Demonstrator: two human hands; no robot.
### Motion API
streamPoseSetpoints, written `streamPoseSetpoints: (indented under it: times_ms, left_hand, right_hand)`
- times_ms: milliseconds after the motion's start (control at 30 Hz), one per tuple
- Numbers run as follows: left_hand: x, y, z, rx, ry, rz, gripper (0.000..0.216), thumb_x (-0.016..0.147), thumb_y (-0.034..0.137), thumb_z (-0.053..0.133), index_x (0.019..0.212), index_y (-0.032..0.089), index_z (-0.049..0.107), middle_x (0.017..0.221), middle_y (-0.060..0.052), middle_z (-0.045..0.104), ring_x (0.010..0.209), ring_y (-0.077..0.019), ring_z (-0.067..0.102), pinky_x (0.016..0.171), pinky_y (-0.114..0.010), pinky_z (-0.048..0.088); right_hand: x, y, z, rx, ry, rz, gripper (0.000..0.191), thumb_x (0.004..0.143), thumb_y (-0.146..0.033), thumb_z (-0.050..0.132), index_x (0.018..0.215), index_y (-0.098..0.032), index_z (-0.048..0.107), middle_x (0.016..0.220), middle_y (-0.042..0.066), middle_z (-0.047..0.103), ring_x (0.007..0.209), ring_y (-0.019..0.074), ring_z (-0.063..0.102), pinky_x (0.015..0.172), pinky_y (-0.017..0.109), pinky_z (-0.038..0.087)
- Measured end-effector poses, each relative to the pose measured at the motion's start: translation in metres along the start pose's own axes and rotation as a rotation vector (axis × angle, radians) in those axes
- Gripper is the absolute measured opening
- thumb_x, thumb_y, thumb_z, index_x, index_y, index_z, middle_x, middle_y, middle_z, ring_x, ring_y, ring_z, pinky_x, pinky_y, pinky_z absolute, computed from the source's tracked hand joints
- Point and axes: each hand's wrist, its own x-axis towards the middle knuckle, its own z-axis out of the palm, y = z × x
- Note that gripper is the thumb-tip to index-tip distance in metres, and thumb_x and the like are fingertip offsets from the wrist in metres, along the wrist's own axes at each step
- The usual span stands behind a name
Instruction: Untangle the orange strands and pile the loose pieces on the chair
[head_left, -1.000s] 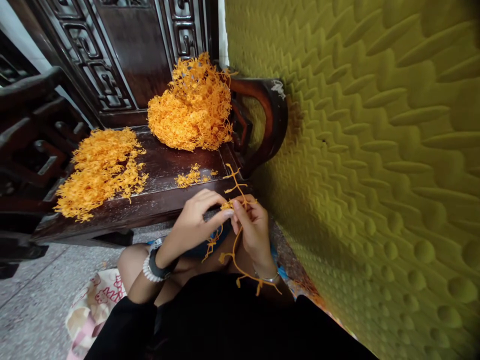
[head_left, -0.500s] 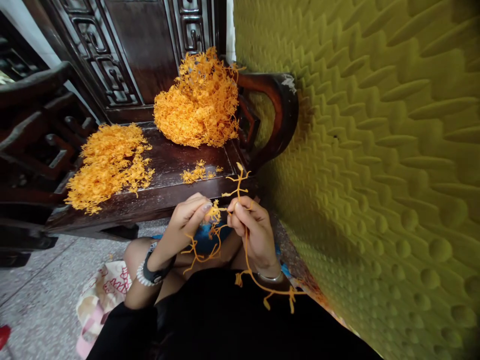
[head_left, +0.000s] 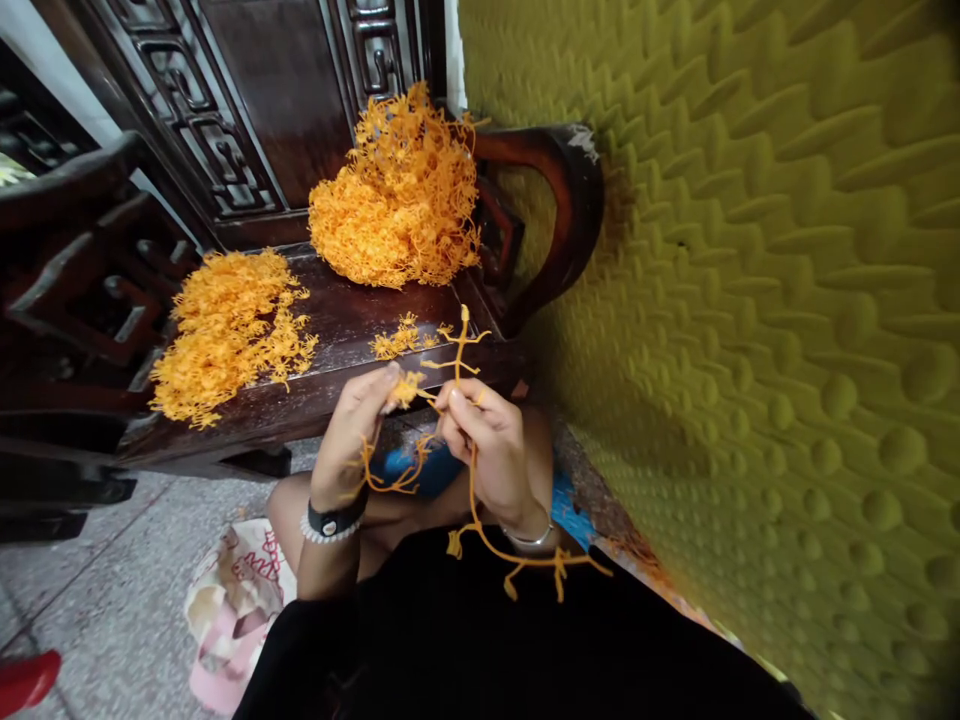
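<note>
My left hand [head_left: 352, 425] is closed in a pinch on a small orange plastic flower piece [head_left: 407, 390]. Just to its right, my right hand [head_left: 491, 445] grips a long, branched orange plastic stem [head_left: 472, 490] between thumb and fingers. One end of that stem sticks up past the fingers, while the other curves down over my dark clothing. A thin side piece spans the gap between the two hands. Below the left hand dangles another branched orange strand [head_left: 390, 488]; its upper end is partly hidden. Both hands hover before the front edge of a dark wooden seat [head_left: 337, 330].
On the seat lie a spread orange pile [head_left: 232, 340], a taller tangled orange heap [head_left: 397, 200] and a small loose cluster [head_left: 397, 340]. A curved armrest [head_left: 574, 220] and textured yellow-green foam [head_left: 750, 300] flank the right side. A white-and-pink bag [head_left: 232, 620] rests on the floor.
Both hands have shifted slightly up and left, still holding the orange pieces. The left hand has turned more upright. The camera view has shifted a little too.
</note>
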Motion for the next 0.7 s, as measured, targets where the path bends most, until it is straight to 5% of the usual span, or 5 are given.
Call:
streamPoseSetpoints:
  times_ms: [300,533,700]
  left_hand:
    - [0.047,0.021,0.021,-0.264,0.085,-0.094,0.031,0.093,0.023,0.049,0.065,0.018,0.061,0.062,0.001,0.058,0.053,-0.0083,0.055,0.055,-0.020,0.050]
    - [0.047,0.025,0.032,-0.421,0.001,-0.312,0.034,0.097,0.022,0.042,0.065,0.017,0.053,0.061,0.000,0.055,0.054,-0.0099,0.055,0.056,-0.025,0.054]
    - [0.043,0.023,0.045,-0.465,-0.026,-0.377,0.039,0.097,0.029,0.044,0.059,0.019,0.048,0.049,0.003,0.036,0.051,-0.0116,0.051,0.063,-0.031,0.056]
  right_hand:
    - [0.027,0.007,0.019,0.073,0.039,-0.095,0.025,0.086,-0.046,0.059,0.078,-0.022,0.055,0.047,-0.009,0.036,0.040,0.0058,0.026,0.043,0.024,0.018]
    - [0.023,0.011,0.012,0.032,0.056,-0.192,0.023,0.090,-0.042,0.054,0.078,-0.022,0.053,0.047,-0.009,0.036,0.039,0.0057,0.026,0.044,0.025,0.020]
    - [0.024,0.015,0.010,-0.046,0.169,-0.278,0.029,0.089,-0.045,0.054,0.074,-0.021,0.050,0.049,-0.008,0.033,0.041,0.0060,0.024,0.045,0.025,0.021]
